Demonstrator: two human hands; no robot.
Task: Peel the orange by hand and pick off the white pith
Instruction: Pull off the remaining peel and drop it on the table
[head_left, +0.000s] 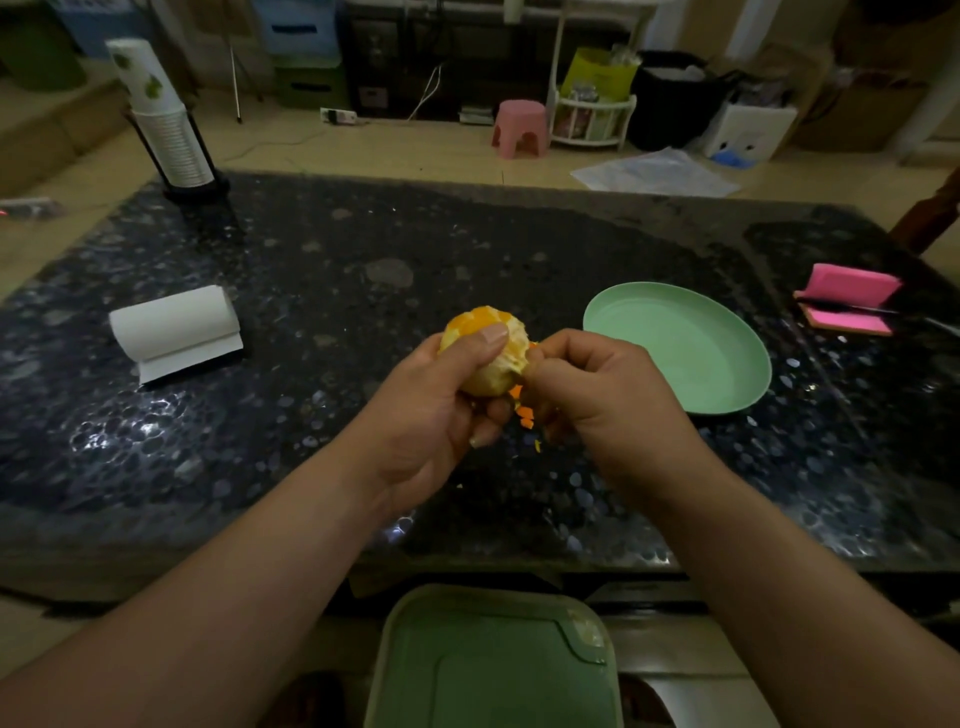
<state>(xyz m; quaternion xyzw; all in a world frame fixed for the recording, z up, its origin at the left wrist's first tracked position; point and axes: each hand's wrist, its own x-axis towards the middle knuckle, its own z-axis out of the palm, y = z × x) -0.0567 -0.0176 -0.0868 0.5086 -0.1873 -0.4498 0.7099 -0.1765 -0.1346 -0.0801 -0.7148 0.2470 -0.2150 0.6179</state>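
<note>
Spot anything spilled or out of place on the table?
Small orange peel scraps show between the left hand and right hand, over the dark speckled stone table, not on the round pale green plate, which holds no peel. Whether they lie or hang is unclear. Nothing else stands out.

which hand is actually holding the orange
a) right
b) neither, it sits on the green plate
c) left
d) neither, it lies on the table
c: the left hand is curled round the orange with its thumb across the top. The right hand only pinches at the fruit's side, and both are held above the table, apart from the green plate.
</note>
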